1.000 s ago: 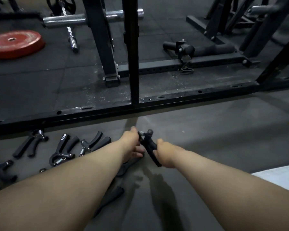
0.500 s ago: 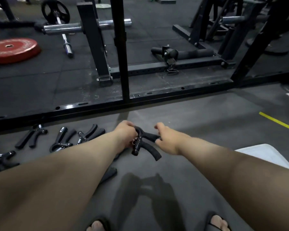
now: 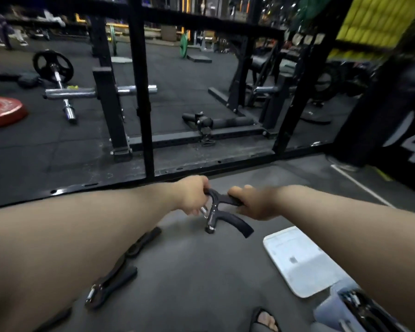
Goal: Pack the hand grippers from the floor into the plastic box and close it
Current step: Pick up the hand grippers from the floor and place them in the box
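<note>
Both hands are engaged on one item, held clear of the floor at the centre of the frame. Left hand (image 3: 192,195): fingers curled round the head end of a black hand gripper (image 3: 222,213), close by its metal spring. Right hand (image 3: 252,202): fingers and thumb wrapped round the upper handle. The lower handle is free and curves toward the lower right. Neither hand is spread; each is closed on the same gripper.

Count of hand grippers in view:
- One held, as above.
- Two on the grey floor (image 3: 201,271) at lower centre-left: the nearer floor gripper (image 3: 110,286) lies with its metal end toward the bottom edge; the farther floor gripper (image 3: 144,242) lies just above it, partly hidden behind the left forearm.
- One dark shape at the lower left edge, too obscured to identify.

Count of containers: one pale translucent plastic box (image 3: 328,307) at the lower right edge, blurred, with dark items inside that cannot be counted. One white flat panel (image 3: 295,259) lies on the floor just above and left of it, separate from the box.

Other items: one red weight plate (image 3: 3,113) at the left edge; one barbell (image 3: 60,89) with a black plate in the upper left; one black rack frame (image 3: 141,92) across the upper half; one sandalled foot (image 3: 265,319) at the bottom edge.
</note>
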Demonstrator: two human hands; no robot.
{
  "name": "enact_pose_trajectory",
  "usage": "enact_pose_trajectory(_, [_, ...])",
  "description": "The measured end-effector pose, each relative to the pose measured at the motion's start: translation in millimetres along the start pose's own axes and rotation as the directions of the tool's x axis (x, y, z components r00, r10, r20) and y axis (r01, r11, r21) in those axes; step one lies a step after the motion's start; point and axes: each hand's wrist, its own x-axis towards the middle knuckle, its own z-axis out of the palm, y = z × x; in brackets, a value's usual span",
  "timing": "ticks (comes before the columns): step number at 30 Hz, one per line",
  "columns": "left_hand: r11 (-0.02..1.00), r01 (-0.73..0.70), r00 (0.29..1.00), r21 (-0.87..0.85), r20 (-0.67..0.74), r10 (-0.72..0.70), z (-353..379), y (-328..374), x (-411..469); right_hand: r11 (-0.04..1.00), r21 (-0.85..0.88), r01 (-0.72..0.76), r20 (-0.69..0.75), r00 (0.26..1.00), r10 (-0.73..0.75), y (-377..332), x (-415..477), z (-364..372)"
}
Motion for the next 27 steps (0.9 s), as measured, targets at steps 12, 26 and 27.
enact_pose_trajectory(12, [0.733, -0.286, 0.958, 0.617, 0.169, 0.231, 32.1, 102.1, -10.1, 0.924, 0.378, 0.047, -0.042, 0.999, -0.034, 64.0, -93.9, 20.7])
enact_pose_trajectory(26, [0.831, -0.317, 0.943, 0.457, 0.247, 0.223, 211.7, 243.0, 13.9, 0.924, 0.360, -0.128, -0.014, 0.990, 0.143, 236.3, -215.6, 94.6])
enact_pose_trajectory(27, [0.826, -0.326, 0.939, 0.460, 0.260, 0.226, 220.6, 252.4, 17.6, 0.916, 0.373, -0.147, 0.000, 0.987, 0.159, 246.0, -222.5, 99.4])
